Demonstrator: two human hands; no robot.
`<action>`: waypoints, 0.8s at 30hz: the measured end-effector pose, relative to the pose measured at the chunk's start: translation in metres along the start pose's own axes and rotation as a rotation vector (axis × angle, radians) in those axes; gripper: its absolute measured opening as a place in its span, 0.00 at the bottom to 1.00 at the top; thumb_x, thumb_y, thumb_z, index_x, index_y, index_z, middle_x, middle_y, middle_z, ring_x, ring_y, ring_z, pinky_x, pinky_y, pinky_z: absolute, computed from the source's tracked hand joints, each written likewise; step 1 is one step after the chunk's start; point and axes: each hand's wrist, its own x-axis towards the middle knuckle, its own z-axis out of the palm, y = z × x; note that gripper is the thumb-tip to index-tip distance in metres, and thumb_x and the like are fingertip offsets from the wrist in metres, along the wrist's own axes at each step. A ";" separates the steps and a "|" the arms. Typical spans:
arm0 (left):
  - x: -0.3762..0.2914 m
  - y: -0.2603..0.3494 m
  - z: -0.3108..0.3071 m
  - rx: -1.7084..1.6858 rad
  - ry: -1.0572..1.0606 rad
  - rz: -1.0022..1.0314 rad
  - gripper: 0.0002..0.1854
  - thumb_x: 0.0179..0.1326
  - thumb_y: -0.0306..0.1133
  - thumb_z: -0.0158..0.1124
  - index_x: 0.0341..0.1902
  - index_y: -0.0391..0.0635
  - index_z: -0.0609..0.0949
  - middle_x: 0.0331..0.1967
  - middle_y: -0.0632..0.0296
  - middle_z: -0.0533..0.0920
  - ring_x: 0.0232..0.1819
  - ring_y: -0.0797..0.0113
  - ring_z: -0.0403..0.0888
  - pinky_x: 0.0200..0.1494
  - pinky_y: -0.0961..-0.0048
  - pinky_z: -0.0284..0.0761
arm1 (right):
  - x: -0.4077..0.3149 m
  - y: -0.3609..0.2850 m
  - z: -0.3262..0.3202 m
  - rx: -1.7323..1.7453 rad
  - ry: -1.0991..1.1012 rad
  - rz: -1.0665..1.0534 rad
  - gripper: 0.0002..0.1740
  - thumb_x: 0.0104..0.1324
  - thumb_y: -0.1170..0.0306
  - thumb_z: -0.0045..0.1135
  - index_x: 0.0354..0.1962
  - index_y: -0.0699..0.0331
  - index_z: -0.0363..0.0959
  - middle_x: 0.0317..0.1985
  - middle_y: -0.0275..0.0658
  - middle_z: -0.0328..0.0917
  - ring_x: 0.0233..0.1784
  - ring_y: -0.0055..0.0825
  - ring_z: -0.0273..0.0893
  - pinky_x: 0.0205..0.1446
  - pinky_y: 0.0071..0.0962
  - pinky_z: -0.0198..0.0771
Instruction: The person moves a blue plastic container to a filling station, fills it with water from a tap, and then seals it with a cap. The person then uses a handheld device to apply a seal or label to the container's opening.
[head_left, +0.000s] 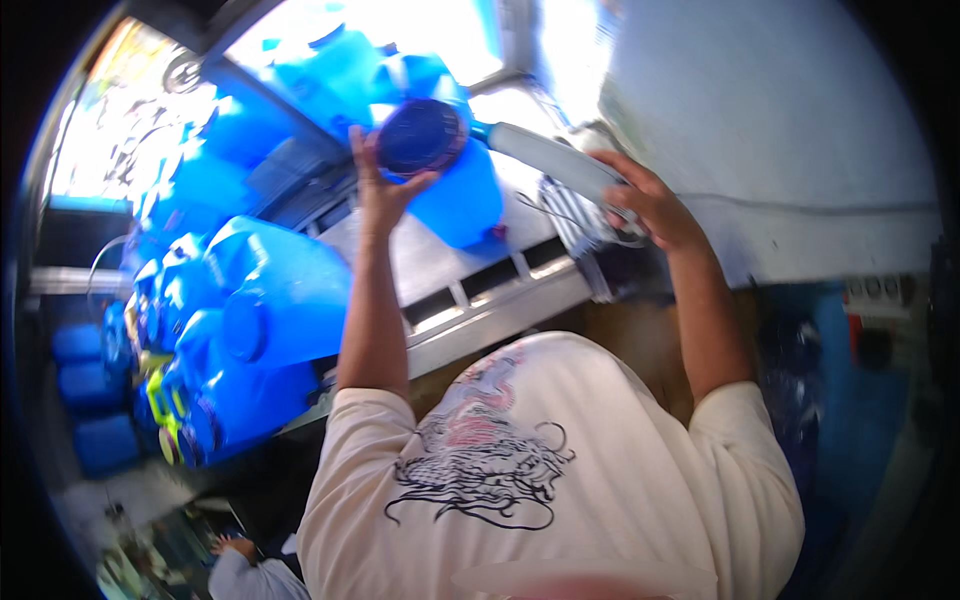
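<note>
My left hand (386, 184) grips a dark blue round lid (420, 139) with a reddish rim, thumb and fingers on its edge. Right behind the lid is a blue plastic jug (461, 206) on a pale metal-topped counter (420, 262); whether the lid sits on this jug cannot be made out. My right hand (641, 199) is closed around a long, pale handheld tool (551, 157). The tool's blue tip lies close to the lid's right side. Motion blur hides the tool's finer details.
Several blue plastic jugs (277, 285) crowd the counter on the left, with a yellow-green handle (161, 397) among them. A pale wall (772, 135) with a cable rises at right, near a power socket strip (874, 292). Another person's hand (234, 546) shows at lower left.
</note>
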 end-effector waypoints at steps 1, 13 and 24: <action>0.000 0.000 -0.001 0.152 0.009 0.006 0.65 0.37 0.39 0.85 0.76 0.47 0.51 0.61 0.53 0.72 0.61 0.59 0.73 0.62 0.59 0.71 | 0.000 -0.001 0.001 -0.001 0.016 0.020 0.39 0.57 0.59 0.61 0.64 0.66 0.63 0.41 0.35 0.71 0.28 0.15 0.67 0.30 0.17 0.65; -0.003 0.016 0.005 0.089 0.039 -0.121 0.83 0.28 0.50 0.88 0.77 0.54 0.30 0.70 0.43 0.61 0.71 0.48 0.62 0.72 0.54 0.59 | 0.001 -0.027 0.001 0.032 0.055 0.060 0.35 0.56 0.71 0.57 0.63 0.67 0.64 0.52 0.39 0.72 0.34 0.15 0.69 0.31 0.16 0.70; -0.007 0.014 0.010 0.021 0.067 -0.118 0.84 0.29 0.46 0.88 0.76 0.55 0.26 0.69 0.48 0.62 0.73 0.52 0.61 0.74 0.54 0.57 | -0.004 -0.045 0.005 -0.032 0.038 0.024 0.34 0.56 0.71 0.56 0.63 0.67 0.64 0.51 0.39 0.72 0.33 0.15 0.68 0.32 0.16 0.69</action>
